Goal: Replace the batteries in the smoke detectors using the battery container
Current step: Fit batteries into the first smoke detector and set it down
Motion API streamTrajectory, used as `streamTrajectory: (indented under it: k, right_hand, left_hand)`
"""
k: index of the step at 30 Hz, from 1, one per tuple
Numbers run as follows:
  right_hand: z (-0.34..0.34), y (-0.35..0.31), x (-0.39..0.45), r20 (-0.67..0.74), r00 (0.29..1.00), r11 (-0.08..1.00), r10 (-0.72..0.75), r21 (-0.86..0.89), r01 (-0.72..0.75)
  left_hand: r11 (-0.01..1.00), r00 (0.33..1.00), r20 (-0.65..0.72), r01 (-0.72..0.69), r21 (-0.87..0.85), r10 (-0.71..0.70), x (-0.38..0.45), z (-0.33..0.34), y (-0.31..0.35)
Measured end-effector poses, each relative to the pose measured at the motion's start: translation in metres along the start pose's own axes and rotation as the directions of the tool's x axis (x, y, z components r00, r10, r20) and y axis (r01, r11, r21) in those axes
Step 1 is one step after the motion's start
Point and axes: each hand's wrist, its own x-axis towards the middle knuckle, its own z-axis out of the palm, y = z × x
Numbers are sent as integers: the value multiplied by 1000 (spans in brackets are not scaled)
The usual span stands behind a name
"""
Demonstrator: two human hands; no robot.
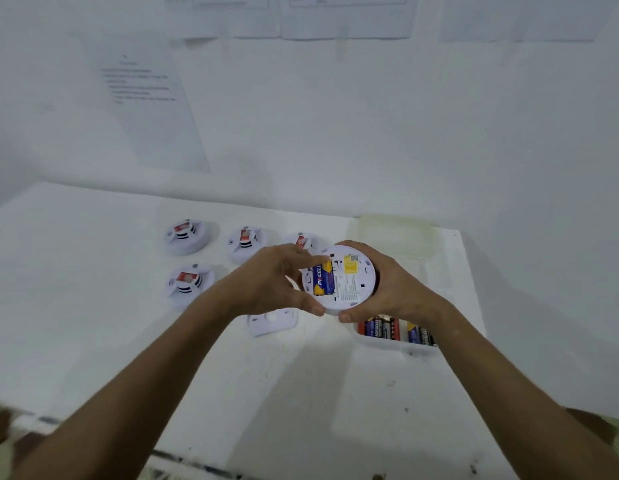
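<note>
Smoke detector (349,282) with its back side up sits in the middle of the frame, held above the white table (93,306) between both hands. My right hand (394,289) wraps the right rim of it, with the thumb under the lower edge and the fingers closed behind the body. My left hand (266,285) grips the left rim with the thumb at the bottom, and its index finger (311,263) lies on the top end of the blue and yellow battery (323,280) that sits in the compartment on the left half of the detector. A yellow label (351,266) is on the back beside the battery.

Just below the left hand, a white mounting plate (271,320) lies flat on the table. To the lower right of the detector, partly hidden under my right wrist, the battery container (398,344) stands open with a row of batteries (384,329) in it; I cannot count them surely. Its clear lid (394,233) lies behind the right hand, at the right back edge of the table.

Left of the hands, four more detectors (186,237) rest on the table with red tags on top: three in a far row, the right one partly hidden by my left hand, and one nearer, below the leftmost. On the wall in the upper left of the frame hangs a printed sheet (145,98), too blurred to read.
</note>
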Motion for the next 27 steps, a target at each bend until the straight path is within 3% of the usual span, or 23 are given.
streamTrajectory:
  k: [10,13,16,21,27]
  right_hand:
    - [21,-1,12,50,999,999,2,47,-4]
    - [22,-5,17,39,999,999,-13,34,11]
    - [23,-3,18,11,1000,1000,12,24,-12]
    - [20,4,11,-22,999,999,43,-7,-43]
    - [26,4,5,-41,996,997,77,-18,-78]
  left_hand:
    - [999,999,-39,22,45,-21,-21,1,-25]
    - [998,997,-79,11,-67,-16,-26,1,-30]
    - [970,988,-110,83,-230,-111,-29,1,-50]
    - [928,938,-11,344,140,-346,-33,16,-100]
    - [908,944,33,306,285,-328,-27,28,-120]
